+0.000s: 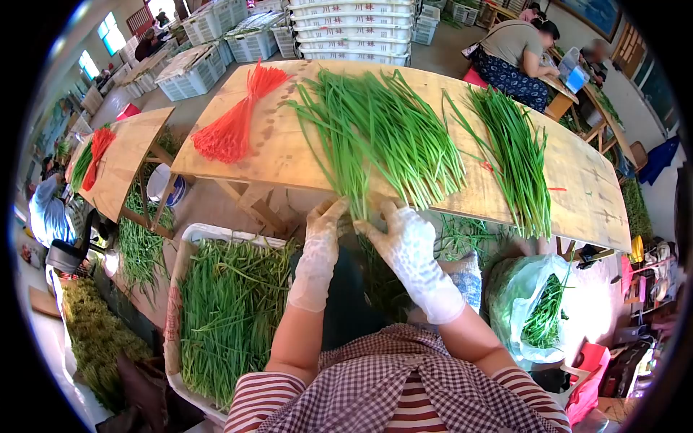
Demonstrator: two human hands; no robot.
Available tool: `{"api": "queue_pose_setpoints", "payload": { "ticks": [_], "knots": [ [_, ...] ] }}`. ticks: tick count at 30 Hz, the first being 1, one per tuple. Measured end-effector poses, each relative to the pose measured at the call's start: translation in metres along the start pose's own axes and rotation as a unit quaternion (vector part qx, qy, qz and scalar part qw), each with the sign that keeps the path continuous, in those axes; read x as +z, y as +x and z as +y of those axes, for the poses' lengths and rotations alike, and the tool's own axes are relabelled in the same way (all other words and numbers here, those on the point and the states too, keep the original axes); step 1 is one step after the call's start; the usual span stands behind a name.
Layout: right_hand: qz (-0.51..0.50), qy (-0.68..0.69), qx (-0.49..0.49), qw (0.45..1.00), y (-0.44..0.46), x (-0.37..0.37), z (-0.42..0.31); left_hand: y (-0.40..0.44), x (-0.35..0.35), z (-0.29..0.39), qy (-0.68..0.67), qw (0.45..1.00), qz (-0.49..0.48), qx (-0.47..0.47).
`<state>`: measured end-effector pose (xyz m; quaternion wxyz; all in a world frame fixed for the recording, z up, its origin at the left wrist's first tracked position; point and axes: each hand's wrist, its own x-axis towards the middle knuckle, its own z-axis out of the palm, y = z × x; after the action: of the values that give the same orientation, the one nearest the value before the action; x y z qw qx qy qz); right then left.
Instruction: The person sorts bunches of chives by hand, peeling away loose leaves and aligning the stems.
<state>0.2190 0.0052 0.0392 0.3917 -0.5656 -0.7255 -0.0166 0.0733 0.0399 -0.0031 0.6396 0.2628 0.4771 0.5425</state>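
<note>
At the front edge of the wooden table, both my gloved hands are at the pale stalk ends of a small bunch of green chives [352, 169]. My left hand [323, 227] closes on its left side. My right hand [404, 238] pinches at the lower ends from the right, the fingertips slightly blurred. The leaves lie on the table, beside a larger loose pile of chives [411, 137]. Further right, another pile of chives [516, 162] has its stalks over the edge. Red ties [231, 133] lie bundled at the left of the table.
A white tub [173, 325] full of chives stands at my lower left. A clear plastic bag [509, 303] with greens is at the lower right. Stacked white crates [354, 32] stand behind the table [216, 162]. A person [509, 61] sits working at the back right.
</note>
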Motion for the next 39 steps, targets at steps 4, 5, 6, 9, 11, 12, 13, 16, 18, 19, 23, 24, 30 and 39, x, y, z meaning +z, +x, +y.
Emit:
{"api": "queue_pose_setpoints", "payload": {
  "ticks": [4, 5, 6, 9, 11, 12, 13, 16, 18, 19, 23, 24, 30, 39],
  "knots": [
    [-0.044, 0.009, 0.054, 0.998, 0.011, 0.012, 0.027, -0.005, 0.004, 0.009, 0.003, 1.000, -0.007, -0.003],
    [-0.026, -0.032, 0.035, 0.999, 0.013, 0.011, 0.033, -0.005, 0.003, 0.010, -0.003, 1.000, -0.011, 0.003],
    [0.008, -0.061, 0.021, 0.998, 0.015, 0.008, 0.031, -0.003, -0.001, 0.007, -0.019, 1.000, -0.018, 0.003],
    [0.024, -0.058, 0.042, 0.997, 0.018, -0.012, 0.013, 0.003, -0.011, 0.002, -0.059, 0.998, -0.034, 0.007],
    [-0.008, -0.012, 0.054, 0.998, 0.017, -0.017, 0.002, -0.005, -0.011, 0.003, -0.081, 0.996, -0.034, 0.009],
    [-0.032, 0.018, 0.052, 0.998, 0.013, -0.014, -0.005, -0.007, -0.010, 0.003, -0.086, 0.995, -0.046, 0.012],
    [-0.055, 0.048, 0.051, 0.996, 0.010, -0.011, -0.012, -0.010, -0.009, 0.002, -0.088, 0.994, -0.058, 0.013],
    [-0.193, 0.124, 0.217, 0.949, 0.017, 0.008, -0.005, -0.010, -0.007, 0.000, -0.068, 0.997, -0.042, -0.007],
    [-0.207, 0.173, 0.263, 0.926, 0.017, 0.023, 0.003, -0.007, -0.006, 0.001, -0.064, 0.998, -0.027, -0.010],
    [-0.213, 0.192, 0.268, 0.920, 0.016, 0.027, 0.005, -0.008, -0.005, 0.001, -0.069, 0.997, -0.027, -0.007],
    [-0.219, 0.243, 0.293, 0.899, 0.017, 0.033, 0.006, -0.008, 0.000, 0.010, -0.110, 0.993, -0.030, -0.012],
    [-0.217, 0.250, 0.300, 0.894, 0.018, 0.035, 0.005, -0.003, -0.001, 0.006, -0.114, 0.993, -0.031, -0.006],
    [-0.355, 0.200, 0.195, 0.892, 0.001, -0.011, -0.009, 0.028, -0.010, 0.004, -0.073, 0.997, 0.020, 0.026],
    [-0.100, -0.002, -0.030, 0.995, -0.002, -0.039, -0.032, 0.002, -0.011, 0.038, 0.077, 0.996, -0.012, 0.036]
  ]
}}
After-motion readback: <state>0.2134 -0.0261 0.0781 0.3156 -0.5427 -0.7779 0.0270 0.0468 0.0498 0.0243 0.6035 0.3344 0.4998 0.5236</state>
